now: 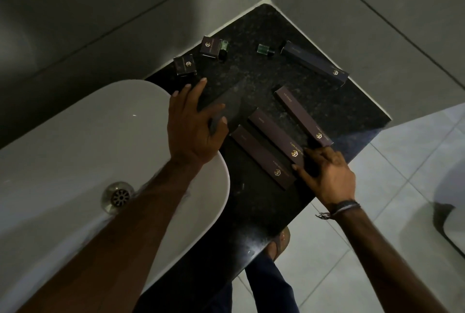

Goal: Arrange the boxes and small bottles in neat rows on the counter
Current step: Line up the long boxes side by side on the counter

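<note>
Three long boxes lie flat, roughly parallel, near-right on the counter [254,81]: near long box [261,158], middle long box [275,136] touching it, third long box [303,116] slightly apart to the right. Fourth long box [314,62] sits far right along the wall, well apart. Two small boxes at far left: one [185,65] near the sink [75,136], other [211,46] just beyond it with a small green bottle [224,47] beside it. Second green bottle [265,49] lies near the fourth box's far end. Right hand [324,169]: fingers spread, tips on near ends of the near and middle boxes, not gripping. Left hand [196,124]: open, fingers wide, over counter edge by the sink, holding nothing.
</note>
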{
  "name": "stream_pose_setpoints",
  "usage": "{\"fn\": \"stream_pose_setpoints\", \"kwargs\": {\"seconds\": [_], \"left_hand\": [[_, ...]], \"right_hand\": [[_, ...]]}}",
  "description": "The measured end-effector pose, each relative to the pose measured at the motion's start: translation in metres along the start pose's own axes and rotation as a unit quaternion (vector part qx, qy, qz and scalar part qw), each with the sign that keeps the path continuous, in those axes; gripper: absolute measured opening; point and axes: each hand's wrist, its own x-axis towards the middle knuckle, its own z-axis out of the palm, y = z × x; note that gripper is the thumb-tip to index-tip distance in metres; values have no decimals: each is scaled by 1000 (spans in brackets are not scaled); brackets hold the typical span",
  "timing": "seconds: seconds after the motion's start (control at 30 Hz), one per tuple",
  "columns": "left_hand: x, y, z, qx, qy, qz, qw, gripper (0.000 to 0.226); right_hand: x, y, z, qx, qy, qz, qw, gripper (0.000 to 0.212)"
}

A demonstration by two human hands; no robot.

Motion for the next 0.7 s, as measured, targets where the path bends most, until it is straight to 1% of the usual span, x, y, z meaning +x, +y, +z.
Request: {"fn": "stream_pose_setpoints", "kwargs": {"seconds": [0.2, 0.23, 0.33, 0.4, 0.47, 0.53, 0.57, 0.7], "left_hand": [[1, 0, -1, 2, -5, -2, 1000, 50], [1, 0, -1, 2, -5, -2, 1000, 50], [0, 0, 0, 4, -3, -2, 1000, 47], [0, 0, 1, 2, -3, -3, 1000, 45], [1, -1, 2, 1, -2, -1, 1000, 44], [0, -1, 1, 3, 0, 0, 1000, 43], [1, -1, 1, 2, -2, -1, 1000, 43], [1, -1, 2, -4, -6, -7, 1000, 44]], "right_hand": [[-2, -4, -4, 15, 4, 3, 1000, 64], [-3, -3, -6, 27, 22, 5, 999, 66], [2, 6, -14, 74, 118, 40, 989, 66], [18, 9, -18, 91, 143, 61, 984, 61], [37, 9, -19, 77, 104, 76, 989, 59], [51, 6, -19, 52, 51, 68, 995, 56], [54, 6, -19, 49, 37, 59, 996, 53], [52, 11, -18, 61, 23, 45, 997, 46]]}}
